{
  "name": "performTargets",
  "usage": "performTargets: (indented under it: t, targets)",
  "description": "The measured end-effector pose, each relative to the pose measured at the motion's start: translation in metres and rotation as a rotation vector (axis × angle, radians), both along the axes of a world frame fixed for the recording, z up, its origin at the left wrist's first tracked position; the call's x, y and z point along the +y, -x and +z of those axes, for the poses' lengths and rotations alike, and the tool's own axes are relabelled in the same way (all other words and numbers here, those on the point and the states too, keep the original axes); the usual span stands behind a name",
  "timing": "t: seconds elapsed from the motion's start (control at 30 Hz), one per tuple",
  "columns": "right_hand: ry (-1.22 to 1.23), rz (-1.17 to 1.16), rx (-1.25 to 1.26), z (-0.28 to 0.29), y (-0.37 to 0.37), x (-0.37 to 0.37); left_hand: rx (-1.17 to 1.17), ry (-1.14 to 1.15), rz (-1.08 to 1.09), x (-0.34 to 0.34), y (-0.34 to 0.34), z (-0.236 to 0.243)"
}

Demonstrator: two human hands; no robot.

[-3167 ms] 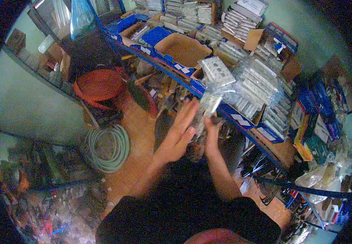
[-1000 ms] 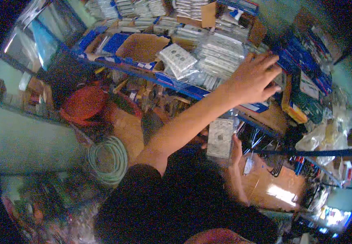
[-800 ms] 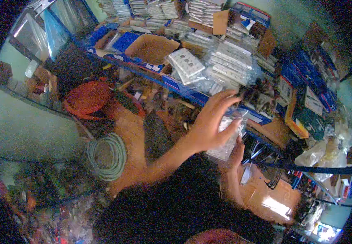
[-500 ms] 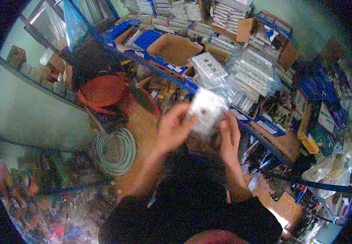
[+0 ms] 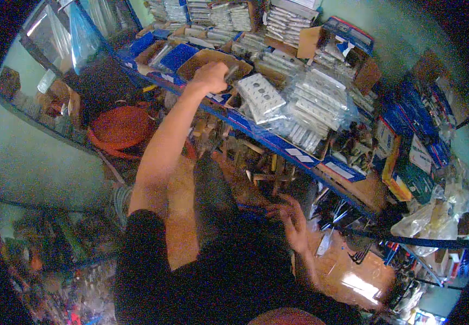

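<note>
My left hand (image 5: 211,77) reaches out over an open cardboard box (image 5: 191,66) on the shelf. Its fingers are closed on a thin packet (image 5: 233,71), seen almost edge-on as a greyish strip past the fingertips. My right hand (image 5: 294,219) hangs low near my body, fingers apart and loosely bent, holding nothing that I can see. Just right of the box lies a white plate with round holes (image 5: 260,92), in clear plastic. Beside that, more wrapped white plates (image 5: 321,100) are piled up.
Blue-edged boxes (image 5: 177,57) line the shelf, with stacked packets (image 5: 288,24) behind. An orange-red basin (image 5: 123,130) stands to the left, near a partly hidden hose coil (image 5: 119,199). Boxes (image 5: 421,162) and a clear plastic bag (image 5: 429,219) crowd the right side.
Both hands held a white wrapped piece in front of me before. My left hand has moved forward and left to the cardboard box; my right hand has let go and dropped lower.
</note>
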State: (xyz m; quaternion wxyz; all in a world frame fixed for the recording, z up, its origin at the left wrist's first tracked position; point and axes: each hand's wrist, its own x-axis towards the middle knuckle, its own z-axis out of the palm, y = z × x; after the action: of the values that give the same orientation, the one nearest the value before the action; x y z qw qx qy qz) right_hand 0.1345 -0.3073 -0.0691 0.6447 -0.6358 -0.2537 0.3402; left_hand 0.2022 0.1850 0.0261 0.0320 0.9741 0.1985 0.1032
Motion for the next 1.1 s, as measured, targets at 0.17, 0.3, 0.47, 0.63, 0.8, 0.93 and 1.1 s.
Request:
performTargets:
  t: [0.17,0.3,0.47,0.63,0.8,0.93,1.1]
  targets:
    - [-0.016,0.023,-0.048,0.01,-0.012,0.012,0.06,0.108,-0.296,-0.003,-0.01,-0.006]
    - [-0.102,0.057,-0.183,0.025,-0.029,0.036,0.225,0.413,-0.295,0.003,0.012,0.007]
    - [-0.225,0.096,0.084,0.047,-0.039,0.06,-0.258,0.641,-0.135,-0.05,0.031,0.03]
    - [-0.21,0.117,0.13,0.062,-0.032,0.073,-0.173,0.36,-0.02,-0.074,0.016,0.014]
    - [-0.027,-0.07,-0.792,0.082,-0.05,0.097,-0.222,0.34,-0.141,-0.055,0.021,0.006]
    - [0.085,-0.157,-1.44,0.122,-0.073,0.131,-0.221,0.355,-0.412,-0.066,0.021,0.021]
    - [0.138,-0.109,-1.63,0.105,-0.098,0.16,-0.562,0.123,-0.172,-0.089,0.043,0.012]
